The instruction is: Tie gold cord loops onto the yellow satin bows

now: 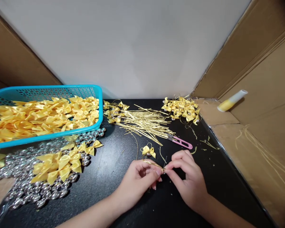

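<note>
My left hand (142, 177) is closed in a pinch on a loop of gold cord (153, 163) at the middle front of the black table. Thumb and fingertips of my right hand (186, 175) pinch at the cord's end, meeting the left fingertips; a thin strand sticks up there. What else sits between the fingertips is too small to make out. Just beyond my hands lies a yellow ribbon bow (148, 150) with a cord loop and a silver bead. Pink-handled thread snips (180, 142) rest behind my right hand, beside a pile of cut gold cords (147, 122).
A turquoise basket (100, 107) of yellow bows stands at the left. Before it lie silver beads (28, 190) and loose bows (59, 166). Finished-looking bow clusters (182, 109) lie at back right, others (114, 111) near the basket. Cardboard walls hold a white-yellow tube (231, 101) at right.
</note>
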The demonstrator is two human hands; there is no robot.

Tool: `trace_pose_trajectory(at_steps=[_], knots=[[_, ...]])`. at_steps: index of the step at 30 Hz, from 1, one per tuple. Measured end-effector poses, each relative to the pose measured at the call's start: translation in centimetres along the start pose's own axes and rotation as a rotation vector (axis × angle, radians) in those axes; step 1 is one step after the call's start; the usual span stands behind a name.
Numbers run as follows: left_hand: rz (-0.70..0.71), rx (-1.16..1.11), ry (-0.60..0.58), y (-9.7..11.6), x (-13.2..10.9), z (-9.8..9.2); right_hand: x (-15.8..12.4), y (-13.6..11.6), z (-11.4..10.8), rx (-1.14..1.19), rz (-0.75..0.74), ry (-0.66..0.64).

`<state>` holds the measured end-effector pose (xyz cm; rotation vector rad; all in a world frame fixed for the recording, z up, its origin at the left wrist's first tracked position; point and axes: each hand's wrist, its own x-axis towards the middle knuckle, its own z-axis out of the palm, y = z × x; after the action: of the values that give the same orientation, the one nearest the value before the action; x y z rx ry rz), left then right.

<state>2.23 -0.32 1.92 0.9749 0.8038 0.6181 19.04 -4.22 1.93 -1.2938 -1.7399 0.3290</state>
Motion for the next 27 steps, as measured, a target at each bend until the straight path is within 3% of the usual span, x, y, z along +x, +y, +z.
trace_pose_trajectory(at_steps=[6, 9, 14, 20, 27], knots=[[-0.010, 0.060, 0.009, -0.20, -0.15, -0.01, -0.16, -0.13, 0.01, 0.027, 0.027, 0.000], [0.004, 0.082, -0.011, -0.12, -0.16, -0.05, -0.12, 0.15, -0.18, 0.200, 0.145, -0.019], [0.025, 0.085, -0.019, -0.20, -0.22, -0.04, 0.23, 0.36, -0.31, 0.582, 0.338, -0.247], [-0.008, 0.011, -0.011, -0.54, -0.27, 0.07, 0.52, -0.15, -0.38, 0.535, 0.387, -0.251], [0.042, 0.110, -0.014, -0.08, -0.57, 0.23, 0.44, -0.32, -0.37, 0.570, 0.473, -0.287]])
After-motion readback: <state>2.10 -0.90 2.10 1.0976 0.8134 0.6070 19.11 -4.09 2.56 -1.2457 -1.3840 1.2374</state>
